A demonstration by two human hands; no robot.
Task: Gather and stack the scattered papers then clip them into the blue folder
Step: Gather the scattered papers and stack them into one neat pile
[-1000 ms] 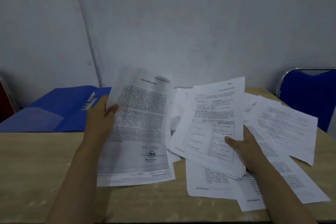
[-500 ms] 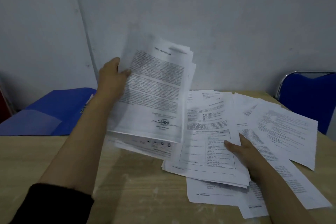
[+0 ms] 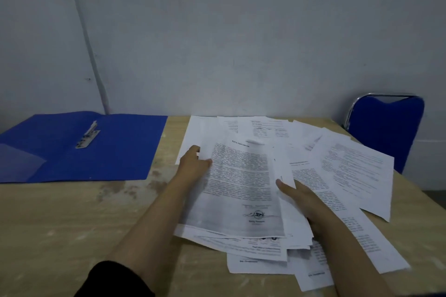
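Note:
The blue folder [image 3: 115,152] lies open at the table's back left, its metal clip [image 3: 87,138] raised on the inner face. White printed papers [image 3: 350,171] are spread over the right half of the table. My left hand [image 3: 193,164] grips the left edge of a stack of papers [image 3: 239,188], thumb on the top sheet; the stack lies on the other sheets. My right hand [image 3: 301,200] holds the sheets at the stack's right edge, thumb on top and fingers hidden beneath.
The wooden table [image 3: 72,224] stands against a pale wall. A blue chair [image 3: 386,132] with a metal frame is behind the table's right corner. More loose sheets [image 3: 258,265] stick out under the stack toward the front edge.
My left hand lifted the stack up, carried it right and set it down on the sheets my right hand holds. The camera view shifted, showing more of the folder.

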